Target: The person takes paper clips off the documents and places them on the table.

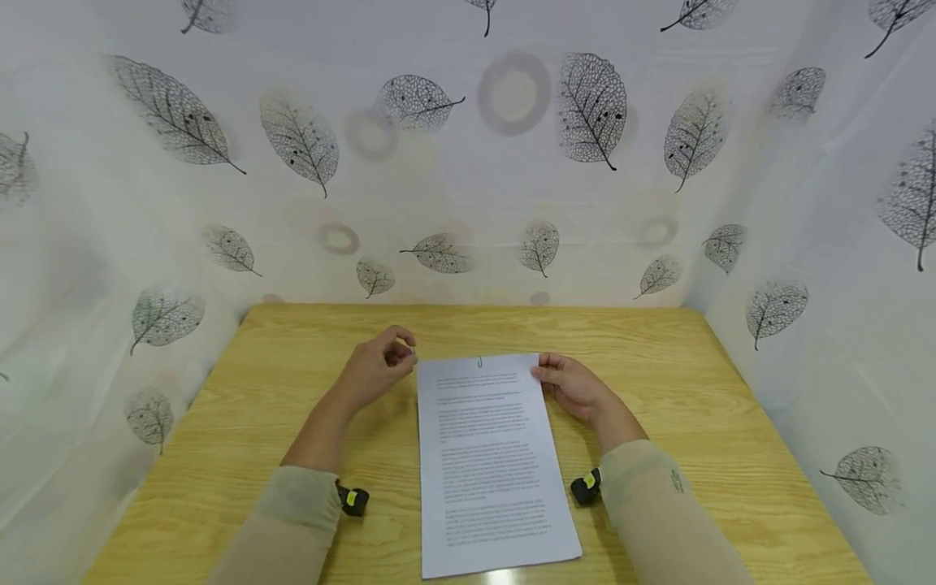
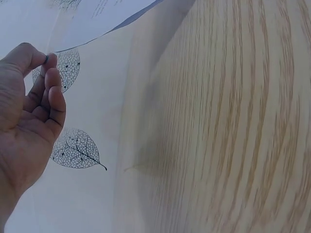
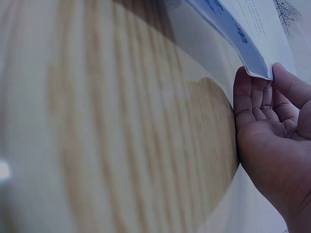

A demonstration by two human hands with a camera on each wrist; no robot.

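Observation:
A stack of printed paper sheets (image 1: 490, 463) lies on the table, with a dark wire paper clip (image 1: 479, 362) on the middle of its top edge. At the top left corner, my left hand (image 1: 376, 370) pinches a small dark thing (image 2: 46, 59) between thumb and index finger; it looks like another paper clip, mostly hidden by the fingertips. My right hand (image 1: 578, 388) holds the stack by its top right corner, thumb on the front and fingers behind. That corner (image 3: 260, 68) is slightly raised in the right wrist view.
The wooden table (image 1: 643, 349) reaches back to a white curtain (image 1: 453, 187) printed with leaves, which also hangs along both sides. Black wrist cameras sit under both sleeves, the left one (image 1: 353, 499) and the right one (image 1: 586, 487), beside the sheets.

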